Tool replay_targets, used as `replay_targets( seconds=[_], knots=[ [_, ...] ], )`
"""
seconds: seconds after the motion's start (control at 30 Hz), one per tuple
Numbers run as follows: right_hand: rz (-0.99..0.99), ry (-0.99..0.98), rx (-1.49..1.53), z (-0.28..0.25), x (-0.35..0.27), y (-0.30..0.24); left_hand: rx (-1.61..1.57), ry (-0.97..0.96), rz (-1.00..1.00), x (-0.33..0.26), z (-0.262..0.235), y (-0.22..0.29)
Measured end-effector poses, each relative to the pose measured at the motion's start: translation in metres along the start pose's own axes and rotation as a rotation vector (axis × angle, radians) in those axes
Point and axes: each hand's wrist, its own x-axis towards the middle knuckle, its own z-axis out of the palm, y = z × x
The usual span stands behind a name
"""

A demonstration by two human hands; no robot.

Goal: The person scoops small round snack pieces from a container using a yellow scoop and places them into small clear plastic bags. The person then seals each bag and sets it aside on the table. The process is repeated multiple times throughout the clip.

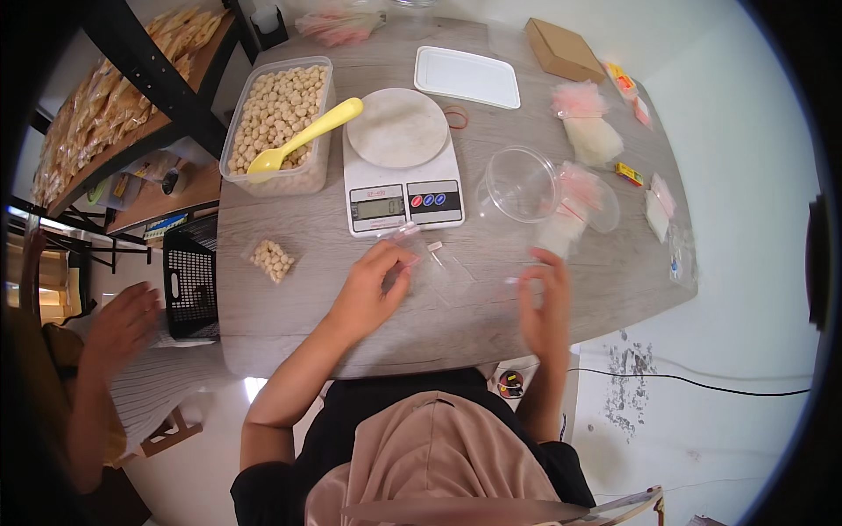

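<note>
My left hand (pixel 373 287) is closed, thumb against fingers, at the edge of a small clear plastic bag (pixel 447 273) just in front of the scale. My right hand (pixel 545 307) hovers over the table to the right, fingers curved and smeared by motion; a faint pinkish strip shows beside its fingertips. The white kitchen scale (pixel 360 188) has a bare round plate (pixel 396 127). To its left stands a clear tub (pixel 329 96) of round beige snack balls (pixel 285 101), with a yellow spoon (pixel 307 134) lying across it. A small filled bag (pixel 273 260) of the balls lies left of my left hand.
A round clear container (pixel 521 184) stands right of the scale, near bundles of pink-topped bags (pixel 589 127). Behind are a white lid (pixel 467 77) and a cardboard box (pixel 566 50). Another person's hand (pixel 125 326) is at left by a black basket (pixel 190 279).
</note>
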Motion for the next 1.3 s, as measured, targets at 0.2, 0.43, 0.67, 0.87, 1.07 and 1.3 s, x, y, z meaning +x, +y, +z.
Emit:
replay_targets(
  seconds=[0.2,0.43,0.67,0.87,1.07,1.3],
  knots=[
    [0.222,0.064,-0.504,-0.027,-0.013,0.041,0.121,-0.039,0.064,0.001,-0.007,0.003],
    [0.015,0.182,-0.219,-0.001,0.018,0.002,0.285,0.072,0.028,0.005,-0.016,0.001],
    [-0.305,0.052,-0.074,0.09,0.057,-0.05,0.438,0.16,0.023,0.014,-0.013,-0.008],
    [-0.291,0.066,-0.106,0.102,0.057,-0.051,0.461,0.253,0.064,0.014,-0.007,-0.008],
    [-0.281,0.039,-0.048,0.104,0.056,-0.052,0.439,0.19,0.057,0.013,-0.008,-0.007],
    [-0.19,-0.031,0.129,0.109,0.047,-0.059,0.202,0.219,-0.011,0.012,-0.01,-0.007]
  ],
)
